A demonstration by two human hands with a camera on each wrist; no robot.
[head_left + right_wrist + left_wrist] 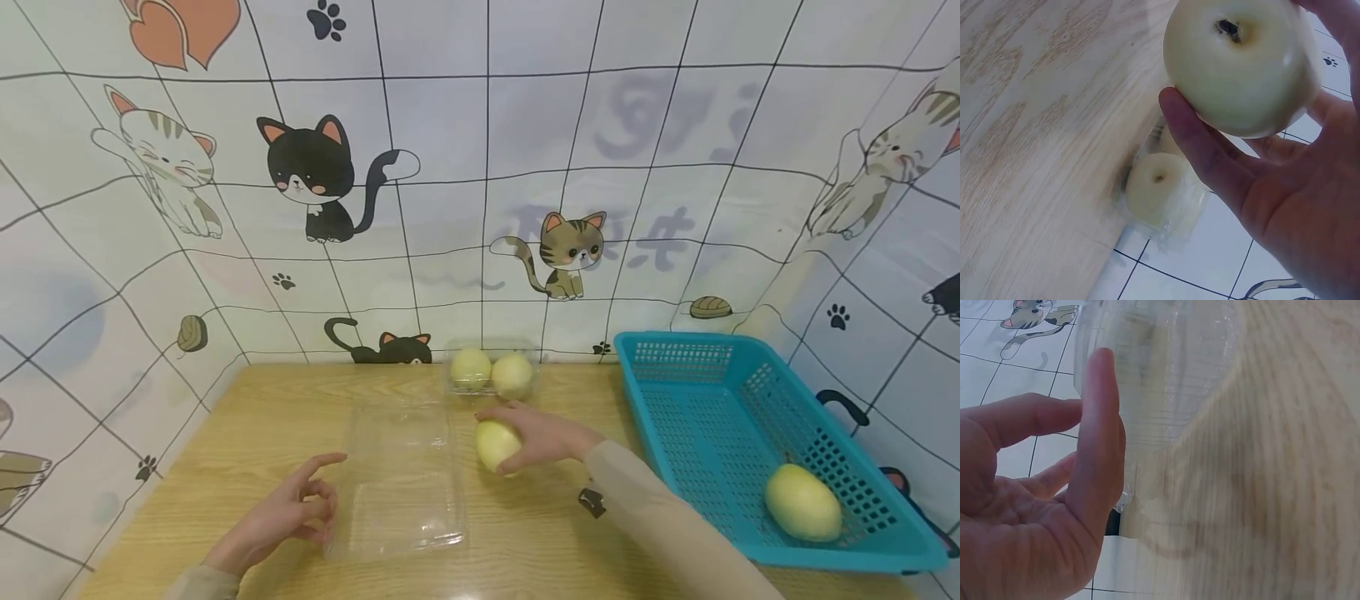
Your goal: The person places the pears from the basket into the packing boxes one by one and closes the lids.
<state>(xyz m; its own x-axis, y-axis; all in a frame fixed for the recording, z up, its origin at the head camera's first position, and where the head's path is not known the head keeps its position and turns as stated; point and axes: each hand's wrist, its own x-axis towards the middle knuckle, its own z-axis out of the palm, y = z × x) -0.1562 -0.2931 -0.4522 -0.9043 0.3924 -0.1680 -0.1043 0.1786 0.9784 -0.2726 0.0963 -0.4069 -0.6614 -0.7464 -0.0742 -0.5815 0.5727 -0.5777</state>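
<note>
My right hand grips a smooth, round, pale yellow fruit from its right side, fingers and thumb curved around it. In the right wrist view a dark, dried spot sits in the dimple of this fruit. An open clear plastic clamshell box lies on the table to its left. Beside the left edge of the box is my left hand, holding nothing; its index finger reaches out toward the rim and the other fingers bend loosely. The left wrist view shows the hand close against the clear plastic.
Two similar fruits sit in another clear box at the table's back edge, against the cat-patterned wall covering. On the right stands a blue perforated basket with one yellow fruit inside. The wooden table spreads below.
</note>
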